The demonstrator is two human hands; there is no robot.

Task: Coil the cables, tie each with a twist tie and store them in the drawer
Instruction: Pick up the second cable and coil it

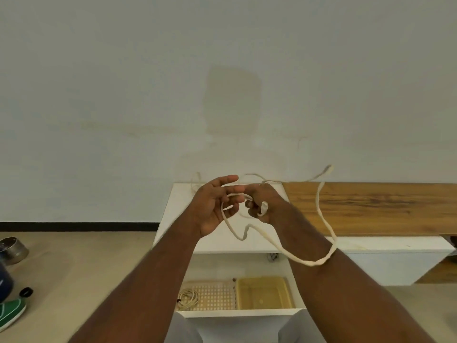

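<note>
Mid-frame: right hand (262, 206) pinches the white cable (324, 219) end; left hand (212, 206), fingers spread, catches a loop. Best kept even, slack untangled.

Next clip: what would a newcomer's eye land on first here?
Two bare hands meet mid-frame over a white cabinet: the right hand grips a loose white cable that loops down over the right forearm, while the left hand has it across its spread fingers. Below, the open drawer already holds one coiled cable beside a yellow tray.
</note>
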